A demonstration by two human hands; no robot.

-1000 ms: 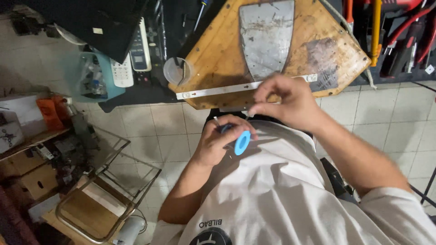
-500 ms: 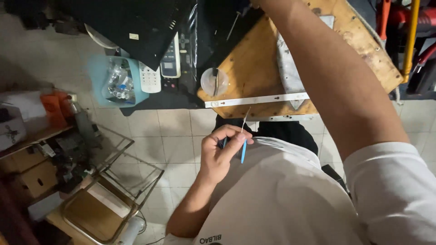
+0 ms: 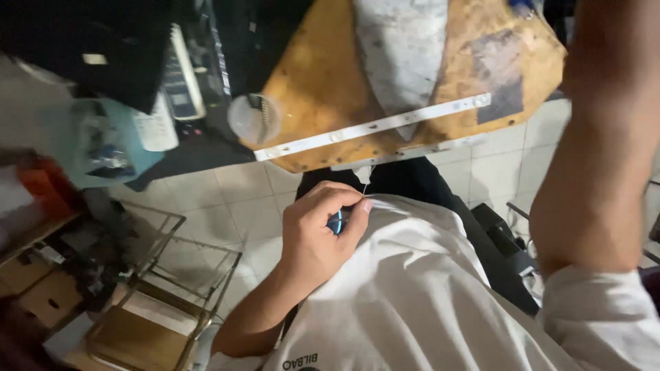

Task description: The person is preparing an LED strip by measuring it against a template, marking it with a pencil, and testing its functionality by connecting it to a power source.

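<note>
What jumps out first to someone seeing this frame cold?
Probably the left hand, mid-frame, pinching a small blue tool against the white shirt. Above it, a worn wooden board carries a long white strip. The right arm fills the right edge; its hand is out of view.
</note>
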